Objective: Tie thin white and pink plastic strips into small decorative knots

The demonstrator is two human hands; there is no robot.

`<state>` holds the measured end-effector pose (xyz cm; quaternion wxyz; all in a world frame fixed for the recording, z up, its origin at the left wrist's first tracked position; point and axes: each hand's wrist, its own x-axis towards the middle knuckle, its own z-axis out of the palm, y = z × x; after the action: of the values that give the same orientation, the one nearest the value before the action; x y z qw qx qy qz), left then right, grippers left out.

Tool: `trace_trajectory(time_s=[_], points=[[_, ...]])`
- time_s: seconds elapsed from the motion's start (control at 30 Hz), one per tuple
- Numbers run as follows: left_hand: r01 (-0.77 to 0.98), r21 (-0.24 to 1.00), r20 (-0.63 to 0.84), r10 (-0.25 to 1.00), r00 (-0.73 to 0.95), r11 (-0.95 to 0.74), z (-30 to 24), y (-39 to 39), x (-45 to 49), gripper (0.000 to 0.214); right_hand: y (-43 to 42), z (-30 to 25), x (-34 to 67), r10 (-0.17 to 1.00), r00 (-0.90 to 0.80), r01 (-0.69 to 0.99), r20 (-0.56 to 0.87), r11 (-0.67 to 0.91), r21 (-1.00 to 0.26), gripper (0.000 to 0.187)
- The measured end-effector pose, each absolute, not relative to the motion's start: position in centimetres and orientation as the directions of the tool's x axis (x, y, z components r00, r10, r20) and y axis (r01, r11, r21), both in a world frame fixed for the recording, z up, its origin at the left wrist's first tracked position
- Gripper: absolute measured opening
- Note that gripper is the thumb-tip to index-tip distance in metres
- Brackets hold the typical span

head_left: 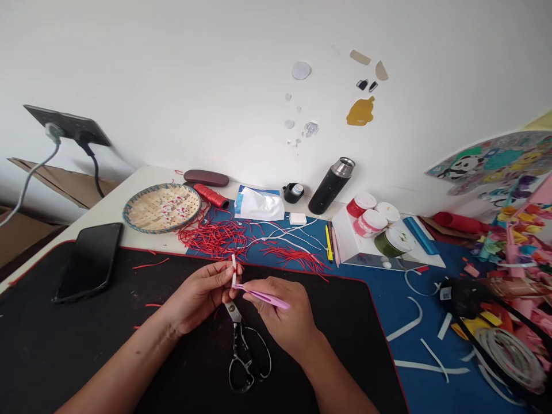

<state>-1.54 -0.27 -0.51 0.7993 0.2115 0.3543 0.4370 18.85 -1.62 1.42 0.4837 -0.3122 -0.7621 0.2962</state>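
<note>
My left hand (215,288) pinches a narrow white strip (234,269) that stands nearly upright between thumb and fingers. In my right hand (284,313) is a pair of pink tweezers (267,298), its tips at the strip's lower end. Whether the tips grip the strip is too small to tell. Below both hands a pair of scissors (241,345) with black handles lies on the black mat (172,368), its blades partly hidden by my fingers. Just beyond my hands is a heap of cut red cords (215,237).
A woven basket (161,210) with small bits stands at the back left, near a black phone (90,259) and a red thread spool (211,196). A black thermos (331,187) and paint jars (394,240) stand at the back. White strips (431,368) lie at the right.
</note>
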Motion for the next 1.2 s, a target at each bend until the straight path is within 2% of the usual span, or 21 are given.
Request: trace_trajectory(time_s=[0.2, 0.3, 0.53, 0.77, 1.2], points=[[-0.497, 0.732, -0.336, 0.881, 0.333, 0.467, 0.1, -0.34, -1.68, 0.034, -1.75, 1.6, 18.91, 0.85, -0.342, 0.173, 0.401, 0.477, -0.862, 0.013], [-0.491, 0.74, -0.334, 0.885, 0.325, 0.46, 0.22, -0.35, -1.75, 0.033, -1.77, 1.61, 18.84, 0.835, -0.364, 0.187, 0.413, 0.5, -0.845, 0.013], [-0.592, 0.624, -0.389, 0.86, 0.331, 0.51, -0.28, -0.19, -2.11, 0.03, -1.76, 1.08, 18.96, 0.853, -0.312, 0.201, 0.419, 0.49, -0.848, 0.015], [-0.638, 0.542, -0.374, 0.837, 0.401, 0.547, -0.19, -0.34, -1.71, 0.025, -1.57, 1.55, 18.82, 0.801, -0.333, 0.221, 0.497, 0.578, -0.785, 0.017], [-0.664, 0.53, -0.388, 0.847, 0.363, 0.528, -0.57, -0.46, -1.75, 0.012, -1.55, 1.3, 18.85, 0.854, -0.297, 0.24, 0.427, 0.5, -0.832, 0.02]])
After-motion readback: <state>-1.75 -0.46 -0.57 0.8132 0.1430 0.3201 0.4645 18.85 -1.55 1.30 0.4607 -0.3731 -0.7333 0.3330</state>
